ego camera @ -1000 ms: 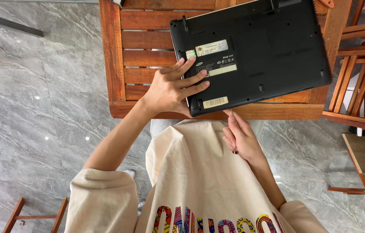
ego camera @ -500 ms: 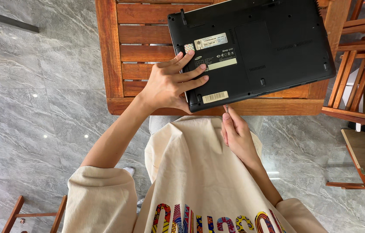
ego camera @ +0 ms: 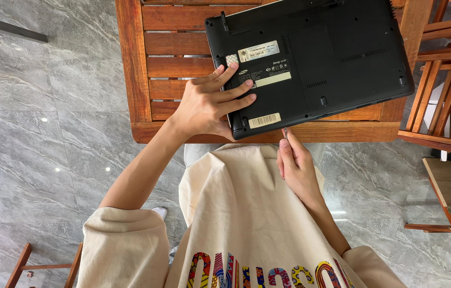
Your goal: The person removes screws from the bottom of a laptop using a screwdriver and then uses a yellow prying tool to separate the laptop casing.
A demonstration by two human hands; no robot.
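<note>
A black laptop (ego camera: 332,58) lies upside down on a slatted wooden table (ego camera: 172,58), its underside with stickers and vents facing up. My left hand (ego camera: 209,104) rests flat on the laptop's near left corner, fingers spread over the labels. My right hand (ego camera: 296,168) is just below the table's near edge, over my lap, closed around a thin metal tool (ego camera: 286,133) whose tip points up toward the laptop's near edge.
Wooden chairs (ego camera: 444,74) stand to the right of the table, with a white box behind their slats. Another chair frame (ego camera: 44,264) shows at the bottom left. The floor is grey marble tile (ego camera: 44,138).
My right hand has risen from my lap toward the laptop's near edge, and the thin tool's tip now shows. My left hand stays on the laptop corner.
</note>
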